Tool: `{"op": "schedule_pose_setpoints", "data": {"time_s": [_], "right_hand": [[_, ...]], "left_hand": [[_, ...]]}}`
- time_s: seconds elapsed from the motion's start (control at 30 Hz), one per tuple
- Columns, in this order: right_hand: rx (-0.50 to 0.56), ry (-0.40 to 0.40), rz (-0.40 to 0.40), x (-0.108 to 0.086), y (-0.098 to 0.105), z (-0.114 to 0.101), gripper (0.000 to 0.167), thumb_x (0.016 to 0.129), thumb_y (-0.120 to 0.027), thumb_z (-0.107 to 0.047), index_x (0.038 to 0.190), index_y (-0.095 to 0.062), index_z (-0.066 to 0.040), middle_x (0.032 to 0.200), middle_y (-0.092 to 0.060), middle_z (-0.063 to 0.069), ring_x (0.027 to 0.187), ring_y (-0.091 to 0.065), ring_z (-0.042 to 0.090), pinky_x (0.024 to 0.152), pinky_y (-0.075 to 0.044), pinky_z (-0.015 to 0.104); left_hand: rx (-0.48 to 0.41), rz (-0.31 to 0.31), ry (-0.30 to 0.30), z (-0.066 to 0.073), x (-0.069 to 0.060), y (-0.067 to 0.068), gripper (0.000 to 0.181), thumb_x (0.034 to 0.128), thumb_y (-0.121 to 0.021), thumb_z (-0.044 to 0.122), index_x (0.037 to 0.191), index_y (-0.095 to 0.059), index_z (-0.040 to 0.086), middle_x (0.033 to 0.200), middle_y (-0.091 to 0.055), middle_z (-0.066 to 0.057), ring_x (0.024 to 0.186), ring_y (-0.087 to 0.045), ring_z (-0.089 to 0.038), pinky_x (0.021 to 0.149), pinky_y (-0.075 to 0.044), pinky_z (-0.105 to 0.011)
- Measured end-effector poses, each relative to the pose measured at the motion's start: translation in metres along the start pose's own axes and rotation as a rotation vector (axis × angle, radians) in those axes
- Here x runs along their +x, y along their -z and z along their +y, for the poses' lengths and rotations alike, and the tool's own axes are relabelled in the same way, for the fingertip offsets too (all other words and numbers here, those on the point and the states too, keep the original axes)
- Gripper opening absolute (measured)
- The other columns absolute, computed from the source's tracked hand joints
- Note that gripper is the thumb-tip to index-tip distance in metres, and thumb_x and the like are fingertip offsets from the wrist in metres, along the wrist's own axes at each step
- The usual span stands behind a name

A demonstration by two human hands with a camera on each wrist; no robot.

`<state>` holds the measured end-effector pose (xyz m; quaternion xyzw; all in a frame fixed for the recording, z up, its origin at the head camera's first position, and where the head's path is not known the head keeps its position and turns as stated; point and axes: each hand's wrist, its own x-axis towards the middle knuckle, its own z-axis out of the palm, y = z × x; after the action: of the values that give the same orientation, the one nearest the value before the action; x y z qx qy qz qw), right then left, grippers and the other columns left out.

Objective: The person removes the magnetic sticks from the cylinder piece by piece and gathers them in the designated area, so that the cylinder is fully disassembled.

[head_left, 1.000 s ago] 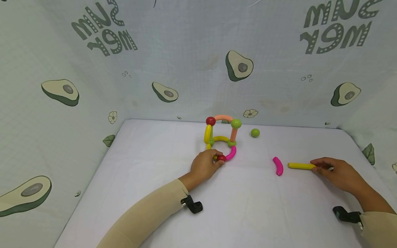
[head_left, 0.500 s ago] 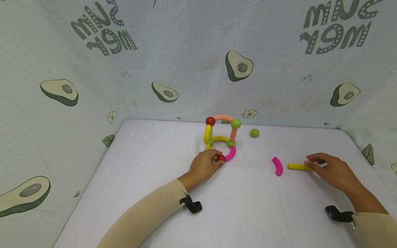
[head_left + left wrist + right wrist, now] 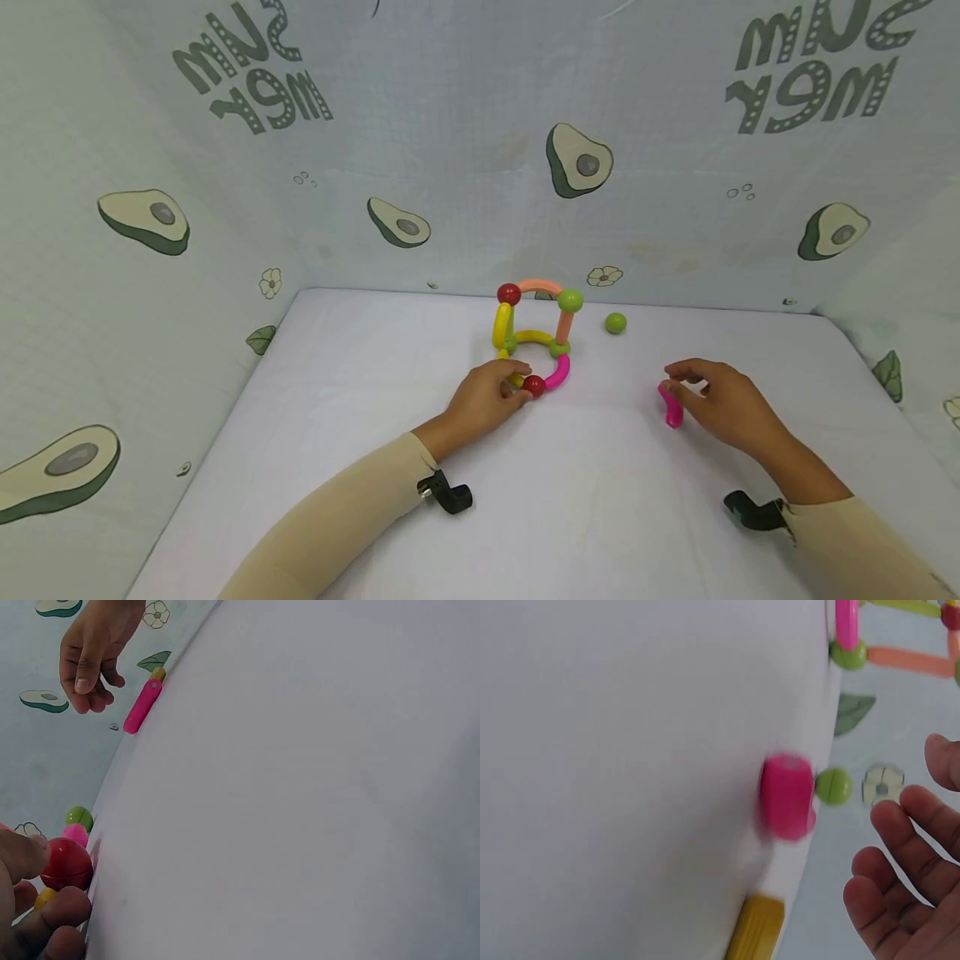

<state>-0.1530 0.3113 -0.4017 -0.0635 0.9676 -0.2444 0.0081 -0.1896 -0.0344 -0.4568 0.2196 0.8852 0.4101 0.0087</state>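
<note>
A frame of coloured rods and balls stands at the table's middle back, with an orange rod (image 3: 565, 327) and a curved magenta rod (image 3: 558, 373) in it. My left hand (image 3: 483, 404) holds its front red ball (image 3: 534, 385) between thumb and fingers; the same red ball (image 3: 67, 864) shows in the left wrist view. My right hand (image 3: 723, 404) hovers over a loose curved magenta rod (image 3: 673, 410), fingers loosely bent and apart from it in the right wrist view. A loose yellow rod (image 3: 757, 928) lies nearby, hidden behind the right hand in the head view.
A loose green ball (image 3: 616, 323) lies right of the frame, near the back edge of the white table (image 3: 600, 517). Patterned cloth (image 3: 465, 150) hangs behind and at both sides. Each sleeve carries a black wrist camera.
My right hand has let go of the yellow rod and moved left over the loose magenta rod. The left hand stays at the red ball, its arm shifted slightly left.
</note>
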Motion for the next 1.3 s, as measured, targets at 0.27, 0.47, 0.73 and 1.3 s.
{"op": "schedule_pose_setpoints", "data": {"time_s": [0.27, 0.47, 0.73, 1.3], "right_hand": [[0.036, 0.033, -0.049, 0.014, -0.023, -0.03, 0.04, 0.097, -0.073, -0.028, 0.127, -0.067, -0.002, 0.113, -0.068, 0.016, 0.099, -0.059, 0.033, 0.079, -0.054, 0.045], [0.056, 0.056, -0.07, 0.02, -0.039, -0.049, 0.038, 0.097, -0.073, -0.025, 0.126, -0.067, -0.002, 0.111, -0.069, 0.012, 0.102, -0.061, 0.033, 0.088, -0.052, 0.051], [0.092, 0.032, -0.094, 0.03, -0.058, -0.069, 0.043, 0.096, -0.074, -0.027, 0.131, -0.063, -0.004, 0.11, -0.07, 0.008, 0.107, -0.061, 0.033, 0.087, -0.054, 0.049], [0.136, -0.009, -0.21, 0.044, -0.079, -0.097, 0.063, 0.094, -0.077, -0.028, 0.142, -0.048, 0.001, 0.103, -0.068, 0.005, 0.097, -0.064, 0.022, 0.085, -0.057, 0.041]], "left_hand": [[-0.009, -0.002, -0.046, -0.01, -0.007, 0.012, 0.027, 0.0918, -0.08, 0.018, 0.117, -0.073, 0.013, 0.112, -0.07, 0.004, 0.074, -0.059, -0.003, 0.068, -0.051, -0.02], [0.028, 0.069, -0.07, -0.017, -0.005, 0.019, 0.019, 0.0913, -0.081, 0.017, 0.109, -0.074, 0.013, 0.105, -0.069, 0.004, 0.072, -0.056, -0.008, 0.065, -0.05, -0.023], [0.106, 0.077, 0.076, -0.026, 0.001, 0.027, 0.021, 0.0921, -0.079, 0.028, 0.107, -0.075, 0.014, 0.091, -0.066, 0.004, 0.077, -0.056, -0.014, 0.066, -0.048, -0.028], [0.08, 0.048, 0.129, -0.034, 0.035, 0.027, 0.045, 0.1006, -0.063, 0.017, 0.143, -0.056, 0.004, 0.14, -0.061, -0.01, 0.133, -0.053, -0.026, 0.111, -0.042, -0.042]]}}
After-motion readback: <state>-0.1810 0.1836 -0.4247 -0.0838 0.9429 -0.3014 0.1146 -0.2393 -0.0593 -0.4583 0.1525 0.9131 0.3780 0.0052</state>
